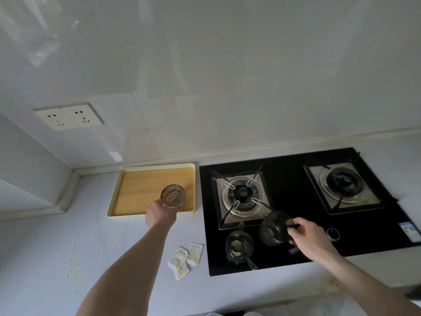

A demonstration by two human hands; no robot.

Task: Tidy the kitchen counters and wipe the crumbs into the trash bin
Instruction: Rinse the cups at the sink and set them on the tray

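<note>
The left hand (160,214) has its grip curled round a glass (173,195), holding it just over the near right corner of the tray (136,190); whether the glass touches the tray floor I cannot tell. The right hand (306,240) pinches the rim of a dark cup (274,229), tilted, its mouth facing up and left, over the front of the hob (287,201). The tray lies well to the left of that right grip, so the cup has to cross leftward, past the glass jug (239,246) just left of it. Packets (185,258) lie on the bench (45,247) below the left grip, nearer that hand; crumbs (74,270) lie further left
</note>
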